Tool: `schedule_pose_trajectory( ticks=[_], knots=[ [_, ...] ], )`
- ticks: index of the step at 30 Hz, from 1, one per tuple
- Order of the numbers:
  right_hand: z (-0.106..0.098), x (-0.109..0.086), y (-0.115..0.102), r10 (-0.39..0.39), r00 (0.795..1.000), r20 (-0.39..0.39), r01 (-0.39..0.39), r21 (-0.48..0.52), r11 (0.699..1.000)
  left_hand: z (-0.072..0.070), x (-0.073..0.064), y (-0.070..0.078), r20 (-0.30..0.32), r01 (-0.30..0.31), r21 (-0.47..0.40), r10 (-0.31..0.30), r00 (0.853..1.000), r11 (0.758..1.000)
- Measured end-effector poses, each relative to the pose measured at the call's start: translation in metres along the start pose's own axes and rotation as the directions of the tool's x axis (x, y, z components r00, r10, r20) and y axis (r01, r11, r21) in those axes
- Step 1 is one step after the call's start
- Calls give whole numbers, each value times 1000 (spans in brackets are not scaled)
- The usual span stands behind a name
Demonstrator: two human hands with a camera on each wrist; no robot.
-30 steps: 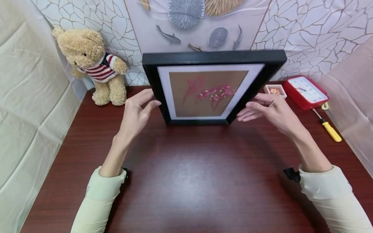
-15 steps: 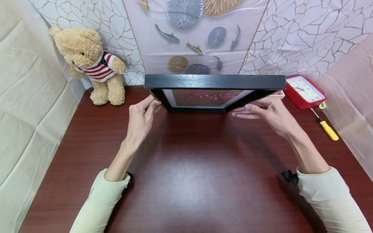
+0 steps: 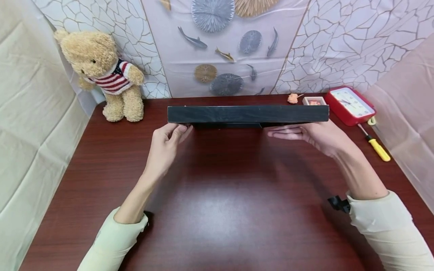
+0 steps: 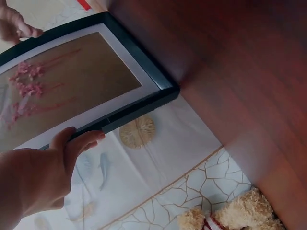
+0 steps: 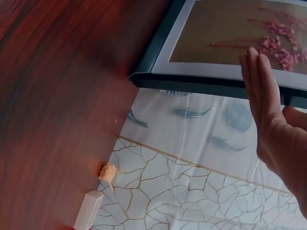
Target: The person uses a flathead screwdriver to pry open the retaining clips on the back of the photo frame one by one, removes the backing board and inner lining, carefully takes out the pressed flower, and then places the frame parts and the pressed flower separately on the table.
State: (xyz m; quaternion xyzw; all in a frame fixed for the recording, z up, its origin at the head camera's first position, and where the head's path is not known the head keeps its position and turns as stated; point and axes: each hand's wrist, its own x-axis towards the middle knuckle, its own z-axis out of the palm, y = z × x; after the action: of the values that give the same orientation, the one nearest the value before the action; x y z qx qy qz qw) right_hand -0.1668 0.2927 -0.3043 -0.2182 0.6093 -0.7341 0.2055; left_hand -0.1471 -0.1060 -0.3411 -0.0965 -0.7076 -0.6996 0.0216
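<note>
A black picture frame [image 3: 247, 114] with a white mat leans forward, so from the head view its top edge hides the picture. Pink flowers on brown show behind its front in the left wrist view [image 4: 110, 72]. My left hand [image 3: 164, 148] grips one side, thumb along the front border and fingers at the outer edge. On the opposite side my right hand [image 3: 320, 137] holds the border. Its straight fingers [image 5: 261, 79] lie across the front, with the thumb by the side edge. The frame's lower edge is low over the dark red-brown table [image 3: 217, 210].
A teddy bear [image 3: 115, 84] in a striped sweater sits at the back left. At the back right are a small orange object [image 3: 293, 98], a small square box [image 3: 314, 100], a red clock [image 3: 352, 105] and a yellow-handled screwdriver [image 3: 379, 149]. A patterned wall covering [image 3: 223, 52] hangs behind.
The frame's top has tipped down toward me, and the picture has gone out of sight in the head view. Both hands have kept hold of its sides. The orange object has come into view.
</note>
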Motion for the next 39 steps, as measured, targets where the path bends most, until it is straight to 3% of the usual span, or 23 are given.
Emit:
schedule_pose_trajectory(
  ticks=[5, 10, 12, 19, 24, 26, 31, 39],
  knots=[
    [2, 1, 1, 83, 992, -91, -78, 57, 995, -5, -8, 7, 63, 112, -94, -106, 992, 989],
    [0, -2, 8, 183, 957, -227, -184, 15, 983, -9, -12, 12, 94, 242, -285, -224, 970, 928],
    [0, -2, 12, 213, 944, -250, -226, -25, 974, -9, -12, 11, 90, 269, -314, -254, 963, 910],
    [1, 1, 24, 304, 917, -260, -310, 17, 951, -9, -8, 0, 47, 325, -227, -323, 945, 918],
    [0, 5, 33, 339, 918, -206, -337, 45, 940, -11, -6, -6, 93, 387, -280, -376, 922, 879],
    [-2, 5, 35, 340, 919, -200, -340, 34, 940, -11, -6, -7, 125, 396, -279, -376, 918, 875],
    [-7, 5, 40, 343, 917, -205, -344, 29, 938, -13, -4, -9, 160, 410, -234, -381, 911, 881],
    [-14, 7, 49, 346, 915, -208, -346, 38, 938, -18, 3, -19, 143, 427, -162, -407, 902, 890]
  ],
)
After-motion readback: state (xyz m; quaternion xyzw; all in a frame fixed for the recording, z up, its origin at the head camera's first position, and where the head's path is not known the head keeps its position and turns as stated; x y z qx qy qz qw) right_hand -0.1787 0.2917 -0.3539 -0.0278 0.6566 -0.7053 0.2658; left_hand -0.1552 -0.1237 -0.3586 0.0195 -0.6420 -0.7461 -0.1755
